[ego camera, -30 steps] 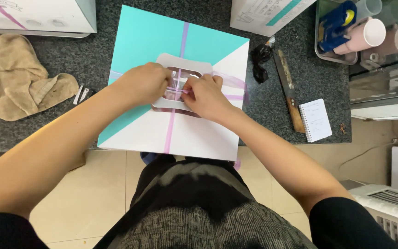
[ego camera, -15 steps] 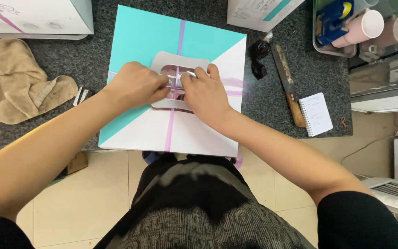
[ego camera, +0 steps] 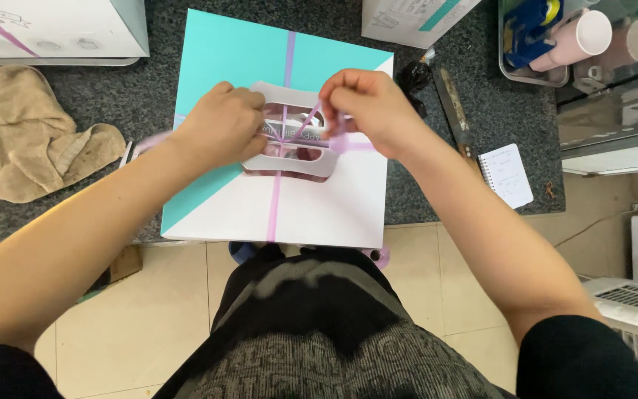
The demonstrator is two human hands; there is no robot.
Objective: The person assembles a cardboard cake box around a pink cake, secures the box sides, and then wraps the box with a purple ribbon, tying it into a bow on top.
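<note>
A square turquoise and white box (ego camera: 223,66) lies on the dark speckled counter (ego camera: 75,96), its near edge over the counter's edge. A lilac ribbon (ego camera: 277,199) crosses its lid, meeting at a white window frame (ego camera: 297,164) in the middle. My left hand (ego camera: 219,125) rests on the frame's left side, fingers pinched on the ribbon at the crossing. To the right of the crossing, my right hand (ego camera: 367,107) is raised slightly and pinches a ribbon strand, pulling it taut and slanted.
A crumpled beige cloth (ego camera: 31,144) lies at the left. White boxes (ego camera: 46,29) stand at the back left and back middle (ego camera: 407,18). A knife (ego camera: 455,114) and small notepad (ego camera: 507,174) lie right of the box. A clear bin (ego camera: 555,41) holds rolls.
My right hand has moved right and up from the centre of the box, drawing a ribbon strand out with it. My left hand has stayed on the window frame.
</note>
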